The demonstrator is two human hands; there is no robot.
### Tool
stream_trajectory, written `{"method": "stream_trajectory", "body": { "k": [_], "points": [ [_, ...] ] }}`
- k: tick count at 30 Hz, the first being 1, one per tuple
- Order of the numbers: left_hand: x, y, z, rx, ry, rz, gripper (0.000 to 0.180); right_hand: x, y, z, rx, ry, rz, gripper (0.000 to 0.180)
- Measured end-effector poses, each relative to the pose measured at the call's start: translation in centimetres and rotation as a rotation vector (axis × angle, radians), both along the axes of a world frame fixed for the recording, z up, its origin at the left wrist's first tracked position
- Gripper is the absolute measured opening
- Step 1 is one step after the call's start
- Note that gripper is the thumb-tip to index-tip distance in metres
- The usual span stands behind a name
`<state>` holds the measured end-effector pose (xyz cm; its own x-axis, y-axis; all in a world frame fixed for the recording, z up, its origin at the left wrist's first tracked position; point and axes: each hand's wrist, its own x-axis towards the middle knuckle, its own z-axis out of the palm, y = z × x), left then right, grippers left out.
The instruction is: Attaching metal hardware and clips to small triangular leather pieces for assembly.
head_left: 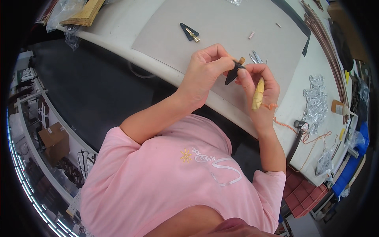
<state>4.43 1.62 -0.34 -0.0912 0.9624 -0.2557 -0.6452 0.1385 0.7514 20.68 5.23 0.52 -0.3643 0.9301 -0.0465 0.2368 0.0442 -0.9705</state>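
Between both hands, above the front edge of the table, is a small black triangular piece (233,75). My left hand (205,73) pinches its upper left side with thumb and fingers. My right hand (262,83) pinches its right side. A small tan tip (241,60) sticks up at the piece's top; I cannot tell what it belongs to. Tucked in my right hand is a yellow wrapped tool handle (258,94), its working end hidden. Orange cord (270,106) lies against that wrist. On the grey mat, a black triangle with a gold-coloured clip (191,33) lies beyond my left hand.
Beyond my right hand, small metal snips (256,57) rest on the grey mat (166,29). To the right lie clear plastic-wrapped metal rings (316,98), a hammer (301,125), a glue bottle (338,107) and long brown strips (327,43). A red crate (304,193) stands below the table's edge.
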Motion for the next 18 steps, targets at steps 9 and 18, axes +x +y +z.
{"method": "stream_trajectory", "body": {
  "k": [9, 18],
  "points": [
    [-0.2, -0.3, -0.4, 0.085, 0.190, -0.062, 0.017, 0.2, 1.4, 0.3, -0.245, 0.245, -0.009, 0.015],
    [-0.5, -0.1, -0.4, 0.074, 0.234, -0.055, 0.021, 0.0, 0.9, 0.2, 0.026, 0.147, -0.053, 0.019]
  ]
}}
